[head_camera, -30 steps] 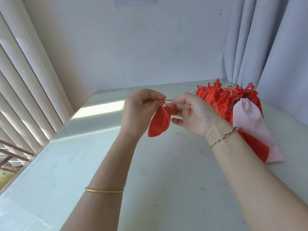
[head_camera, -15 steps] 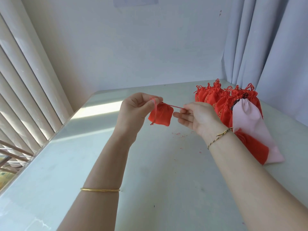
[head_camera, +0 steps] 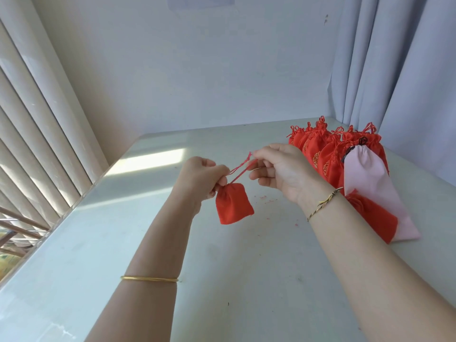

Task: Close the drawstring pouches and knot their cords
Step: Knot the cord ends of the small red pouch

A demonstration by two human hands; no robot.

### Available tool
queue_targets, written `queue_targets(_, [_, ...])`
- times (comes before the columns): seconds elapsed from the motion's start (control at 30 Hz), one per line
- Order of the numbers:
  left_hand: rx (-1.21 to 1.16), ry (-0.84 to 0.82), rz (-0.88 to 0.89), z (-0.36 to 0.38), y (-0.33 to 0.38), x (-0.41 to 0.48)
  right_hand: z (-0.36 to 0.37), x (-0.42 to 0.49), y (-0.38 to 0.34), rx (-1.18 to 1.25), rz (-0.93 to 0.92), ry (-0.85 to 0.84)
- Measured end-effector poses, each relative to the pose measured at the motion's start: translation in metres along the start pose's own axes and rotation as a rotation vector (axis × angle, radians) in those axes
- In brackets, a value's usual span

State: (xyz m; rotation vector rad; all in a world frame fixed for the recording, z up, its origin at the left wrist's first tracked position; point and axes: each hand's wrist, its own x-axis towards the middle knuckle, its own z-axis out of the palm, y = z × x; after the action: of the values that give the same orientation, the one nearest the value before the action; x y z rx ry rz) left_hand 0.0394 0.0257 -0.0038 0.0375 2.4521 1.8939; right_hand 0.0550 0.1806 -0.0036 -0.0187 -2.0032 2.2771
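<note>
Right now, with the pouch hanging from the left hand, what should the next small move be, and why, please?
Probably loop the cords round a finger to start the knot. The red pouch hangs with its mouth already gathered; the left hand grips its neck, the right hand pinches the cords, drawn taut, and I see no knot along them.

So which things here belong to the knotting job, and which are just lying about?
Job: small red fabric pouch, its thin red cord, left hand, right hand, heap of red drawstring pouches.
Lying about: long pink cloth bag, grey curtain.
</note>
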Motion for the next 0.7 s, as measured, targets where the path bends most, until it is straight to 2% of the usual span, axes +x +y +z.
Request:
queue_targets(0.13, [0.042,-0.09,-0.078,-0.0027,-0.0044,0.0003,0.0006,-0.0006,0.0002,-0.014,-0.006,-0.042])
queue_targets(0.3, [-0.022,-0.295,0.008,-0.0058,-0.0024,-0.0022,-0.0003,-0.0008,-0.0018,-0.113,-0.072,0.066])
queue_targets(0.43, [-0.049,-0.414,0.058,-0.002,0.0018,-0.0071,0.0016,-0.0016,-0.0031,-0.112,-0.057,0.063])
queue_targets(0.53, [-0.045,-0.428,0.109,0.0,0.003,-0.009,0.0041,-0.0001,-0.0018,-0.075,0.031,0.006])
queue_targets(0.63, [-0.081,-0.386,0.146,-0.0015,0.003,-0.0076,0.0041,0.0026,-0.0014,-0.039,0.205,-0.099])
queue_targets(0.7, [-0.095,-0.359,0.162,-0.0034,0.0025,-0.0063,0.0045,0.0021,-0.0011,-0.019,0.245,-0.175])
